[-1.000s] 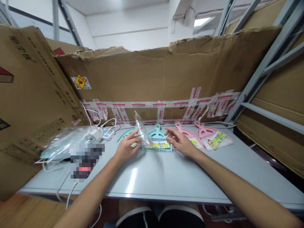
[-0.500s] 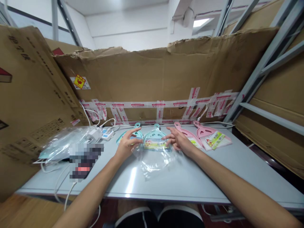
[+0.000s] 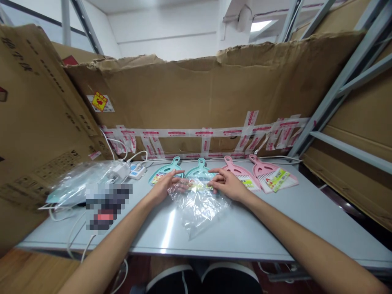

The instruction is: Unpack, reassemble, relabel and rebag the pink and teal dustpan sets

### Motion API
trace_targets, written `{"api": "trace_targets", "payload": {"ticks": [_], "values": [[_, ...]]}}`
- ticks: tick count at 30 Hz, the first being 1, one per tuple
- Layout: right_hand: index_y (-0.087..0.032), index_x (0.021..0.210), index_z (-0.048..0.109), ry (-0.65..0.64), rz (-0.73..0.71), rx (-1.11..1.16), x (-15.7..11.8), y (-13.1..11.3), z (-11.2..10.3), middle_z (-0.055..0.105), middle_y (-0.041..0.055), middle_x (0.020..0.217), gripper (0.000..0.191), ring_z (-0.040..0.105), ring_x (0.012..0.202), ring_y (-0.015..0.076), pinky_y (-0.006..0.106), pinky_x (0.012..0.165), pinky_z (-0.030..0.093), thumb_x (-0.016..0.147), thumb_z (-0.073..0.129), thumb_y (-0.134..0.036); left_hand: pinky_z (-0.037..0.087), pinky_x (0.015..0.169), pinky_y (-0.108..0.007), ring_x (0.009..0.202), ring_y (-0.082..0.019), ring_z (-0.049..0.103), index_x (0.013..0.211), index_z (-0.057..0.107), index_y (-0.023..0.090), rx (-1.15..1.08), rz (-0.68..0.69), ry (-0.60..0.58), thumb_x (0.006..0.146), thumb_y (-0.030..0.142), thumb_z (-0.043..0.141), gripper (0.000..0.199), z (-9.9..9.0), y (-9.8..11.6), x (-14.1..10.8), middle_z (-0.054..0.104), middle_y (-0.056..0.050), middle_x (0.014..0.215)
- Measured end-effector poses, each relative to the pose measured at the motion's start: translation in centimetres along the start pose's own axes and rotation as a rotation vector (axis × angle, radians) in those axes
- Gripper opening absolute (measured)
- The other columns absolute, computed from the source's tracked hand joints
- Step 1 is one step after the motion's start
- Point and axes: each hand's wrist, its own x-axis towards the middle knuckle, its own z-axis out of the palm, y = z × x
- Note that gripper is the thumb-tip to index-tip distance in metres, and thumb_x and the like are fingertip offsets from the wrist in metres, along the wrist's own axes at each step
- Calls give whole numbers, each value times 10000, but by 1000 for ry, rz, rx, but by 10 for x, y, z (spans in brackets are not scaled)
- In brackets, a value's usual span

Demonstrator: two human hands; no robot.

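Note:
A crumpled clear plastic bag (image 3: 202, 208) hangs between my hands over the desk. My left hand (image 3: 170, 183) grips its left upper edge, fingers bent. My right hand (image 3: 225, 183) pinches its right upper edge. Behind the bag lies a teal dustpan and brush set (image 3: 201, 164), its lower part seen through the plastic. Another teal set (image 3: 174, 162) is left of it, partly behind my left hand. To the right are a pink set (image 3: 229, 161) and a second pink set (image 3: 266, 167) with a green-yellow label.
At the left of the grey desk (image 3: 245, 241) are plastic-wrapped teal items (image 3: 76, 183), a power strip (image 3: 136, 170), white cables and a blurred-out dark object (image 3: 107, 212). A taped cardboard wall (image 3: 183, 98) stands behind, beside metal shelf posts.
The bag has come down and toward me, off the middle teal set, and is more bunched up. My fingers have closed in on its edges. The view has shifted slightly.

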Motion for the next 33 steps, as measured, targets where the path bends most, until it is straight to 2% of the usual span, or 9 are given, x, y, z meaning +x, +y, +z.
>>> {"api": "trace_targets", "payload": {"ticks": [4, 6, 8, 11, 15, 19, 22, 28, 33], "values": [[-252, 1382, 682, -82, 5, -64, 0, -1, 2, 854, 14, 919, 557, 762, 662, 206, 362, 735, 625, 908, 864, -482, 650, 834, -419, 912, -296, 827, 1398, 747, 168, 163, -70, -119, 808, 517, 1004, 732, 1, 0, -4, 850, -189, 1145], [-245, 1353, 715, -54, -24, -188, 2, -3, -8, 848, 33, 896, 476, 758, 664, 226, 372, 720, 616, 984, 772, -540, 634, 795, -374, 823, -242, 804, 1377, 771, 172, 250, -56, -158, 794, 483, 1019, 706, 0, -1, -6, 856, -158, 1094], [-240, 1298, 760, 105, -97, -449, 5, -5, -27, 850, 74, 945, 397, 778, 765, 262, 402, 794, 615, 1058, 666, -542, 627, 789, -358, 809, -220, 792, 1376, 778, 173, 264, -33, -162, 801, 501, 1009, 701, -1, -2, -6, 854, -167, 1128], [-217, 1289, 792, 397, -160, -952, 8, -7, -70, 835, 162, 1199, 337, 755, 1129, 342, 457, 1031, 562, 1100, 586, -406, 625, 785, -353, 848, -233, 798, 1436, 754, 188, 258, -7, -134, 807, 510, 1001, 748, -4, -3, -5, 850, -164, 1130], [-139, 1263, 808, 393, -28, -1276, 10, -2, -118, 797, 219, 1293, 348, 688, 1277, 375, 448, 1100, 519, 1068, 563, -289, 599, 717, -322, 750, -213, 770, 1439, 757, 199, 304, 5, -112, 829, 527, 979, 727, -7, -2, -4, 845, -117, 1005], [-183, 1243, 832, 248, 74, -1262, 14, 8, -136, 835, 154, 1240, 322, 752, 1168, 317, 371, 1017, 543, 1042, 622, -322, 598, 692, -327, 805, -259, 819, 1483, 720, 218, 272, -13, -82, 831, 554, 971, 775, -7, 1, -5, 846, -156, 1118], [-196, 1199, 850, 154, 67, -1187, 17, 13, -140, 863, 121, 1193, 311, 778, 1099, 299, 356, 967, 550, 1057, 601, -317, 574, 640, -308, 840, -293, 843, 1516, 686, 224, 250, -8, -48, 826, 558, 972, 818, -5, 4, -6, 841, -147, 1092], [-195, 1140, 868, 195, 63, -994, 17, 20, -146, 875, 104, 1154, 284, 788, 1054, 299, 364, 924, 552, 1027, 639, -319, 552, 563, -302, 754, -278, 823, 1516, 661, 171, 287, -15, -51, 810, 531, 990, 858, -1, 7, -7, 835, -147, 1037], [-190, 1058, 870, 258, 120, -900, 19, 21, -148, 876, 100, 1112, 273, 790, 1016, 282, 348, 896, 549, 1026, 640, -333, 556, 548, -302, 720, -256, 807, 1446, 707, 170, 317, -31, -100, 815, 526, 985, 776, -3, 5, -6, 826, -131, 1014]]}}
